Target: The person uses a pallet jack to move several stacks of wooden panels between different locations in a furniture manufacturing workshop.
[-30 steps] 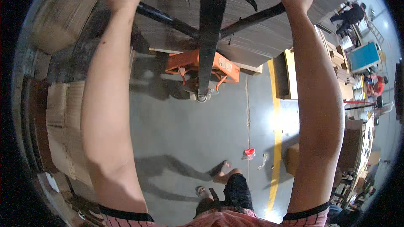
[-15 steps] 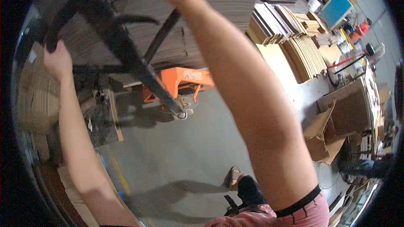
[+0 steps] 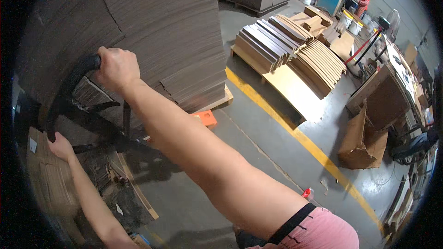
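Note:
Both my hands are on the black looped handle (image 3: pixel 62 83) of a pallet jack at the left. My right hand (image 3: pixel 119 68) is closed round the upper end of the loop. Lower down, my left hand (image 3: pixel 61 147) grips its near side, with the fingers partly hidden. The jack's orange body (image 3: pixel 206 118) shows only in part behind my right forearm. Just beyond the handle rises a tall stack of grey-brown cardboard sheets (image 3: pixel 170 32), resting on a wooden pallet (image 3: pixel 228 95).
A pallet (image 3: pixel 291 103) bears piles of cut cardboard (image 3: pixel 318 67) beyond a yellow floor line (image 3: pixel 263 101). An opened carton (image 3: pixel 362 145) stands by a worktable at the right. More stacked cardboard (image 3: pixel 50 175) is close on my left. A person in red (image 3: pixel 363 2) stands far back.
The view has swung to the right. My right hand and the handle now appear lower and further left in the picture, and my forearm covers most of the jack's orange body. Both hands keep their grip.

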Available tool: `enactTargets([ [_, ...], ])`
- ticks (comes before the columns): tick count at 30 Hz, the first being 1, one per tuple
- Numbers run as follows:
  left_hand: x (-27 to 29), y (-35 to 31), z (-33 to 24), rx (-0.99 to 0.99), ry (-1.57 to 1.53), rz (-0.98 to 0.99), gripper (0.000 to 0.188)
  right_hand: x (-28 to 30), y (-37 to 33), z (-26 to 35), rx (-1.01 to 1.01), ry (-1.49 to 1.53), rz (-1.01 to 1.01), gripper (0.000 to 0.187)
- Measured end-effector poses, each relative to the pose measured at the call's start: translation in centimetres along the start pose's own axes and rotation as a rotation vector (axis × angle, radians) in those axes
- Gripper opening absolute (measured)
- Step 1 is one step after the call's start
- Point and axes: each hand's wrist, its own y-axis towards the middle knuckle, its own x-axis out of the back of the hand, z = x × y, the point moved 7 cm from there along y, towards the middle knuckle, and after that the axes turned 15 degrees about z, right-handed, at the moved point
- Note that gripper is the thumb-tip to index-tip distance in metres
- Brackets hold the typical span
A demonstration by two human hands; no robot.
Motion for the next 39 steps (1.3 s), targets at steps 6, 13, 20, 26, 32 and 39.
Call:
enactTargets([
  [6,-6.3,5.3,-1.4,-0.105,0.047,-0.091,0.043,-3.6,6.7,-4.5,-0.009,-0.007,-0.023,0.026],
  [13,-15.9,10.3,-3.9,0.075,-0.048,0.138,0.061,-6.6,16.6,-11.9,-0.118,-0.125,0.014,0.029],
  [20,-19.7,11.8,-7.8,0.158,-0.176,0.156,0.066,-10.1,26.0,-18.0,-0.099,-0.105,-0.029,0.028],
  [26,-23.6,15.9,-7.6,0.126,-0.01,0.024,0.076,-16.8,34.1,-23.6,-0.036,-0.087,-0.041,0.027],
  [32,-28.6,22.5,-5.5,-0.023,-0.113,-0.019,0.064,-24.2,41.1,-26.4,-0.01,0.058,0.232,0.034],
  [39,-33.3,33.5,-0.3,0.027,0.187,-0.109,0.062,-29.9,47.9,-27.5,0.092,0.212,0.299,0.033],
])
